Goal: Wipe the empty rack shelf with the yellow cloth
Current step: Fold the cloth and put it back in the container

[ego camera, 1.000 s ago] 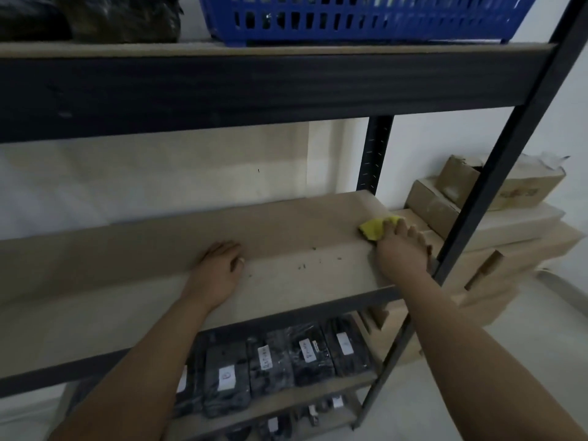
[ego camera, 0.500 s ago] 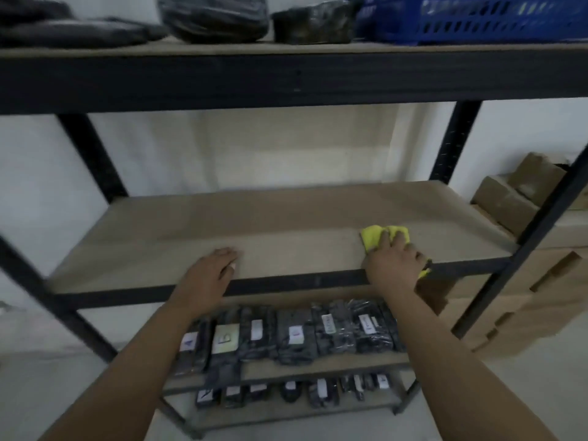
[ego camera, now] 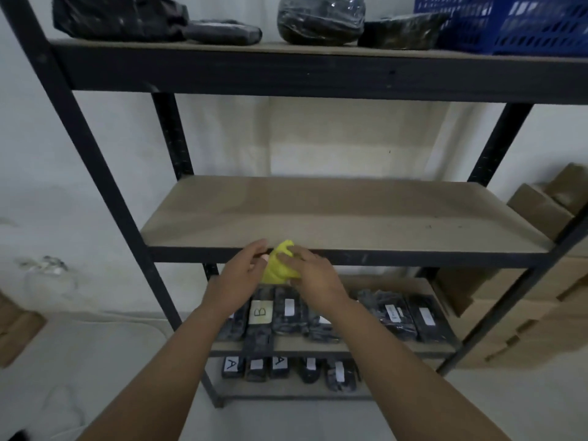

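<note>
Yellow cloth in both hands, packets marked B, seemingly A

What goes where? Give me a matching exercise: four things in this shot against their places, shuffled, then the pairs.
Things:
1. yellow cloth
2. blue basket
3. package labelled B
4. cardboard boxes

Places:
a. top shelf, right end
b. beside the rack, on the right
c. between both hands, at the empty shelf's front edge
d. shelf below the empty one

Pairs: 1-c, 2-a, 3-d, 4-b
</note>
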